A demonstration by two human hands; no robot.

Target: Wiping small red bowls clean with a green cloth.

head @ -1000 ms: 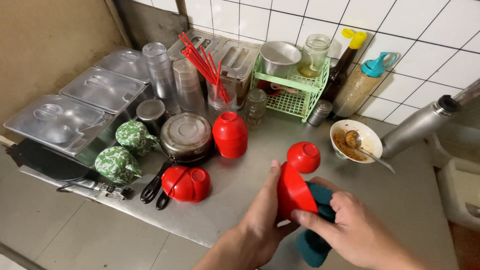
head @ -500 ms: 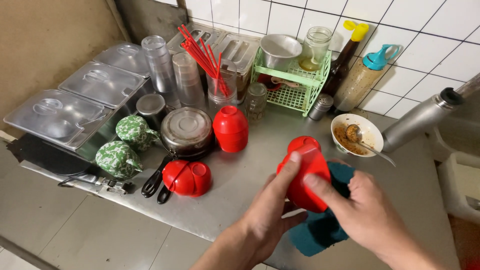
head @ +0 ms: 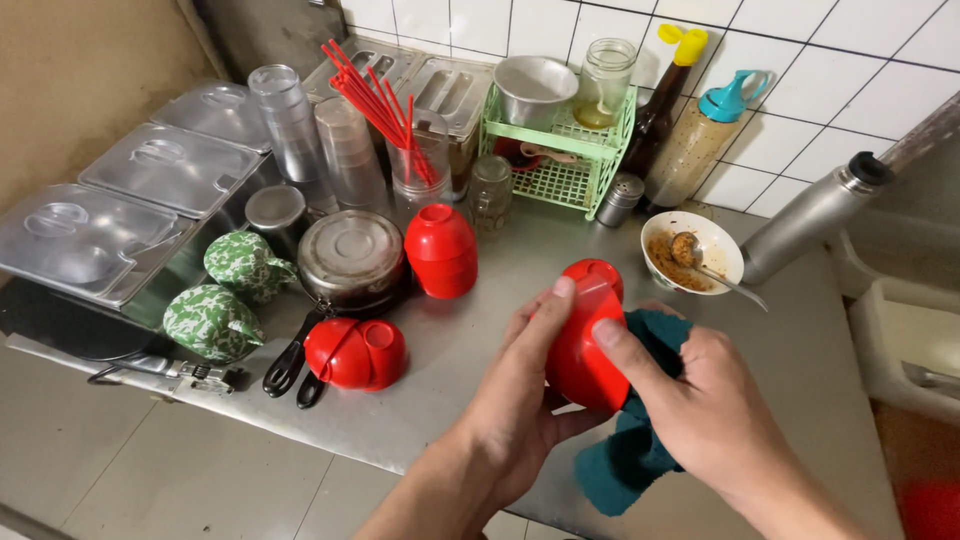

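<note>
Lower centre of frame: glossy red plastic bowl [head: 585, 340], upside down, gripped by left hand [head: 520, 400]; right hand [head: 705, 410] fingers clasp dark teal cloth [head: 630, 450] against it, above steel surface [head: 450, 400].

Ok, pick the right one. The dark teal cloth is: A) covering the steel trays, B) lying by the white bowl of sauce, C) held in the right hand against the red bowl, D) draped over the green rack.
C: the right hand presses the teal cloth against the red bowl, which the left hand steadies.

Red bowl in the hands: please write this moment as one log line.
left hand: holds red bowl | right hand: on bowl, with teal cloth | under: steel counter
</note>
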